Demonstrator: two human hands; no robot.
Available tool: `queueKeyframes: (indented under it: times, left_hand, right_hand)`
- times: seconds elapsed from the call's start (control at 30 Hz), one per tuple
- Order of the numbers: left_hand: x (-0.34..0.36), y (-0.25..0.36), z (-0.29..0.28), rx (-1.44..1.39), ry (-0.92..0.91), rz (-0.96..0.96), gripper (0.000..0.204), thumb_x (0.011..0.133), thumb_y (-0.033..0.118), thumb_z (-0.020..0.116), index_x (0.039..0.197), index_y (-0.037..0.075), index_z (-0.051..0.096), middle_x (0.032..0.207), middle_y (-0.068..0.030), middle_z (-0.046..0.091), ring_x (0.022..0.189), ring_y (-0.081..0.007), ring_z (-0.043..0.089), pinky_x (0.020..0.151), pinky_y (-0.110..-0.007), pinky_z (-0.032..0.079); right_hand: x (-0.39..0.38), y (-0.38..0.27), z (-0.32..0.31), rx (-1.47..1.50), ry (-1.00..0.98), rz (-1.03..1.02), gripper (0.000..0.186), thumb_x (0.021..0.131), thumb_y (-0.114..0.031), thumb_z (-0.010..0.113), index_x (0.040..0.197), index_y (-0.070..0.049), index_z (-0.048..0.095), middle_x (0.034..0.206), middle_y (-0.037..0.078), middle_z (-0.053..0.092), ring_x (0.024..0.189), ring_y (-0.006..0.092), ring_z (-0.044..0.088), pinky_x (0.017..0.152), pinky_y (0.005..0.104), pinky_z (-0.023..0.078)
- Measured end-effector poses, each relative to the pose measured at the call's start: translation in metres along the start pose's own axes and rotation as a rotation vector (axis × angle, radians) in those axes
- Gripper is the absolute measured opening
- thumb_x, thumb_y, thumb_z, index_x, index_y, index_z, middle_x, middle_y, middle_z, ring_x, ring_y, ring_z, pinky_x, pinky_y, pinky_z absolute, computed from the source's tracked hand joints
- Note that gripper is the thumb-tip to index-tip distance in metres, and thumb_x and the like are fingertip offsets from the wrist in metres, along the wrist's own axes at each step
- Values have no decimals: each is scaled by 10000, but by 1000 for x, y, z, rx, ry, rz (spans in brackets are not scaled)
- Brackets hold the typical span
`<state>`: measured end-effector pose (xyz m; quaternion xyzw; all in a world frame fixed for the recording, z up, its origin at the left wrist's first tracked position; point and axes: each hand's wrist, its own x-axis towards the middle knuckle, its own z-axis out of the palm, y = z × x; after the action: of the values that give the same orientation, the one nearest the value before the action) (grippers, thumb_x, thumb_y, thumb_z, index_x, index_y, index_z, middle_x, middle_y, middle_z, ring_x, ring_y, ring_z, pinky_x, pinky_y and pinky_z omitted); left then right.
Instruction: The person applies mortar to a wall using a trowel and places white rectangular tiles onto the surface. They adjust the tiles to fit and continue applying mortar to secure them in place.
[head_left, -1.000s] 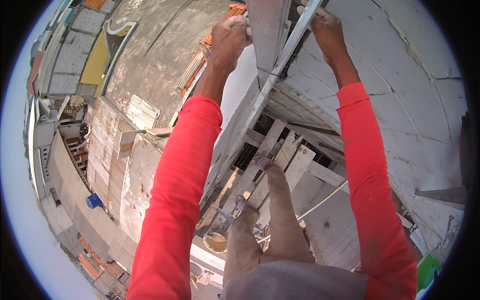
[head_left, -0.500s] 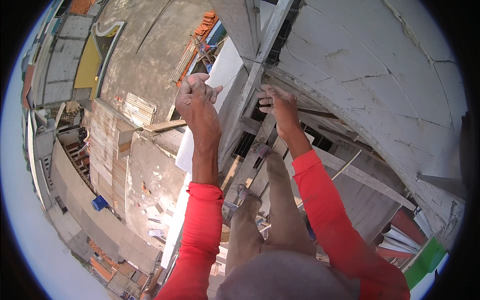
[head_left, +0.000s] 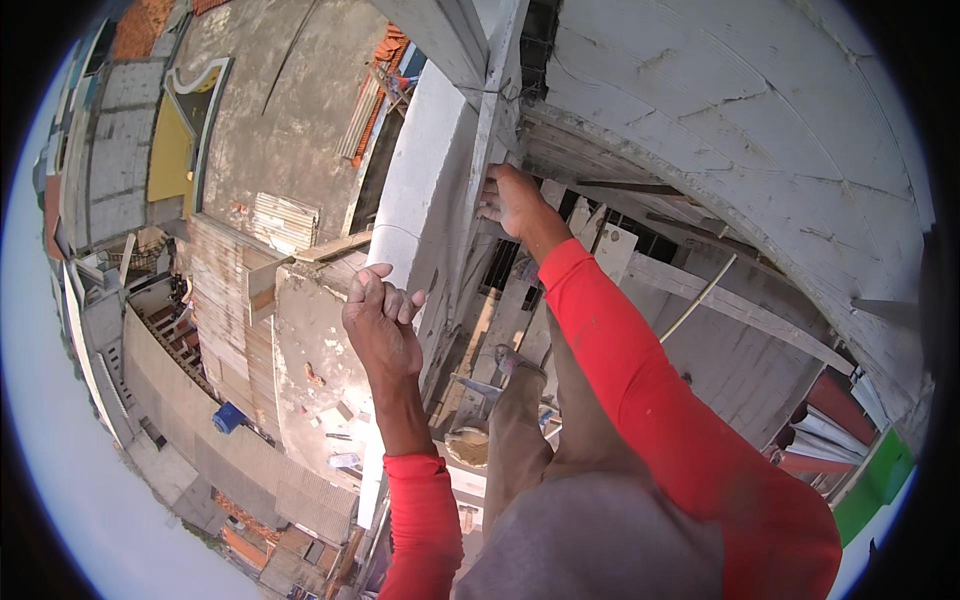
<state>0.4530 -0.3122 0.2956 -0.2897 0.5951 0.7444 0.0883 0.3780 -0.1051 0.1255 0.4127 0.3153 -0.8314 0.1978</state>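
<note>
My left hand point(head_left: 382, 322) is raised in front of the white wall face point(head_left: 408, 160), its fingers curled in and the thumb sticking out. Whatever those fingers may hold is too small to make out. Higher up, my right hand point(head_left: 518, 205) bends its fingers against the side of a long grey batten point(head_left: 483, 160). Its fingertips are partly hidden there, so what they pinch cannot be told. A thin wire point(head_left: 492, 91) loops round the batten above that hand, and a fine dark line crosses the white face between my two hands.
Below me my shoes point(head_left: 520, 360) rest on narrow planks point(head_left: 470, 345) high over the ground. A bucket point(head_left: 468, 447) with brown contents stands near my leg. A cracked grey slab point(head_left: 720, 130) overhangs at right; a thin pole point(head_left: 700, 295) slants beneath it. Rooftops point(head_left: 235, 270) lie far down at left.
My left hand has dropped lower, away from the batten. My right hand has moved left and slightly down, up against the batten. The view has shifted a little.
</note>
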Motion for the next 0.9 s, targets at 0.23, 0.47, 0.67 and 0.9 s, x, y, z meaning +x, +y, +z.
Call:
queueKeyframes:
  times: [0.23,0.47,0.67,0.9]
  left_hand:
    - [26,13,30,-19,-37,96,307,1145,274,552,1230,-19,590,734,-5,539,679,-150,622,893,-420,645]
    - [56,22,61,-98,9,163,331,1149,260,533,1312,-23,582,919,-86,712,943,-232,768,869,-366,657]
    - [51,-7,84,210,-62,300,373,1160,322,518,1264,-25,610,984,-106,753,941,-190,757,873,-318,621]
    - [100,0,119,553,-53,374,372,1100,211,586,1335,-61,680,1172,-179,729,1093,-214,686,975,-355,537]
  right_hand:
    - [-4,-8,-6,214,-188,-136,379,1009,-379,538,1257,-110,637,1254,102,685,1167,251,607,1080,483,396]
    - [-5,-38,5,99,-192,-78,452,993,-452,576,1210,-69,682,1194,128,744,1200,278,644,1111,491,384]
    - [-19,-53,5,175,-352,-229,334,1000,-349,606,1159,-76,715,1140,141,769,1126,264,689,1036,504,473]
    - [19,-68,-24,599,126,-151,177,1029,-200,570,975,-48,642,908,125,671,809,299,655,915,470,566]
